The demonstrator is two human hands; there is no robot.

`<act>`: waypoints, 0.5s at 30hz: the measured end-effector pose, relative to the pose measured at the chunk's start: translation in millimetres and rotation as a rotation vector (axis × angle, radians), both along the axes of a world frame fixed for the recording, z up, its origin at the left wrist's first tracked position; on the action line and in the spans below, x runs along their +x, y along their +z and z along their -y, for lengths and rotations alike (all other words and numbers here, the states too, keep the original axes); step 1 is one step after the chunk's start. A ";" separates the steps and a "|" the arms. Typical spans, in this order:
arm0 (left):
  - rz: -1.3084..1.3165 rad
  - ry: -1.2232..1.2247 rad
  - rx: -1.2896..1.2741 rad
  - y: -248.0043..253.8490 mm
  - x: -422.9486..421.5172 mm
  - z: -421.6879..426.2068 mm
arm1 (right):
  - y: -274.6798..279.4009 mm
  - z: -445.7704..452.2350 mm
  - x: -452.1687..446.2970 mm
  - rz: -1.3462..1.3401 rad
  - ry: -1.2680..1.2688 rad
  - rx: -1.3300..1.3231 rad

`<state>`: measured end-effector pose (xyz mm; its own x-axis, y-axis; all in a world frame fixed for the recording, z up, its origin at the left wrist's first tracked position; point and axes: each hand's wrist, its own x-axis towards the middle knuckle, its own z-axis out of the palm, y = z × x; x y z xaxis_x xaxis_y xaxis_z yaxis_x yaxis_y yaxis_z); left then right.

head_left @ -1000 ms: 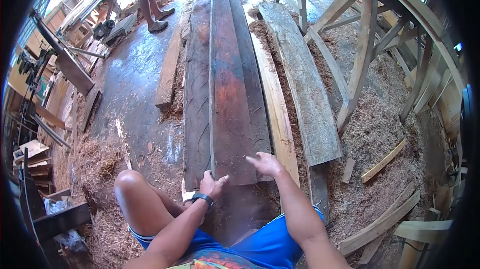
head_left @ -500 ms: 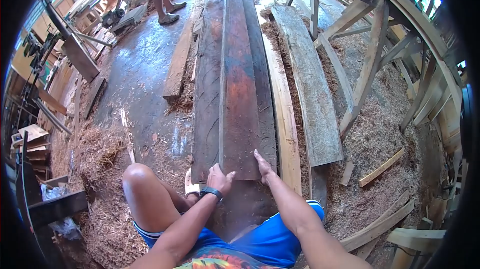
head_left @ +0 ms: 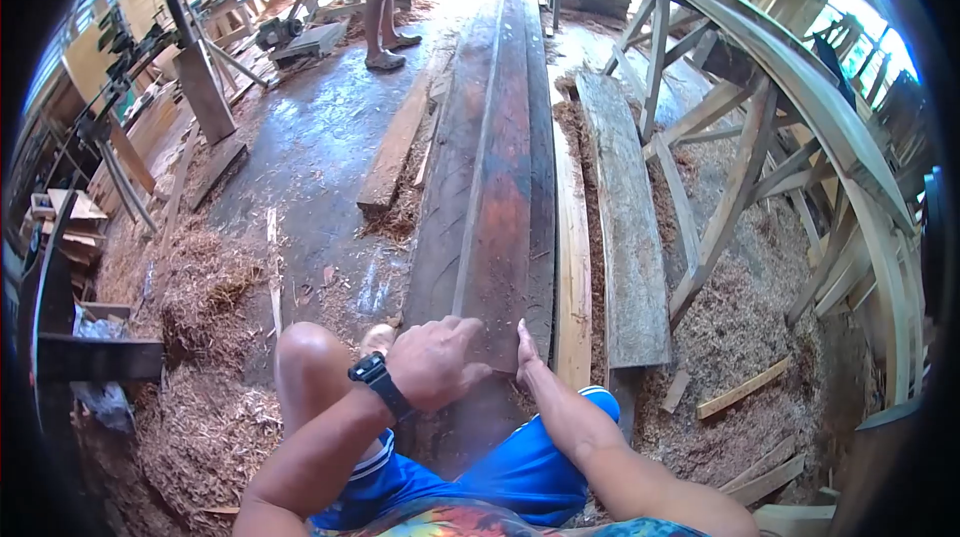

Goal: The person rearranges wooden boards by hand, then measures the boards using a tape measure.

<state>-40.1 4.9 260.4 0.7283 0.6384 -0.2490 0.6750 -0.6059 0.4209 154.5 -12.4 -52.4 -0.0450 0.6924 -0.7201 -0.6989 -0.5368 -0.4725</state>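
Ahead of the hands, reddish plank, near end beside them

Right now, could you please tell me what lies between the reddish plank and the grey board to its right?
The head view shows part of a dark board, a pale plank and shavings between the reddish plank and the grey board.

Down at the long reddish-brown wooden plank, the near left corner disappears behind the bare left hand; contact, impossible to tell! At its right edge, the bare right hand conceals most fingers. Left of its far end, a red-shirted person is cropped above the torso.
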 end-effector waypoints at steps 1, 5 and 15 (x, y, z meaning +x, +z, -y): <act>0.026 -0.050 0.053 -8.3 -4.4 -2.0 | 1.6 -2.3 0.7 -0.026 -0.002 -0.003; -0.099 -0.188 0.040 -10.0 -0.4 -18.3 | 10.0 3.7 0.9 -0.055 -0.012 -0.071; -0.211 -0.345 -0.024 -65.1 19.2 -96.1 | -18.5 -4.2 9.1 -0.165 -0.007 -0.039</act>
<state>-20.9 101.0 195.3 0.8301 0.3575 -0.4280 0.5066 -0.8041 0.3111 163.6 -8.2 -70.9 -0.1606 0.6644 -0.7299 -0.7690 -0.5478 -0.3295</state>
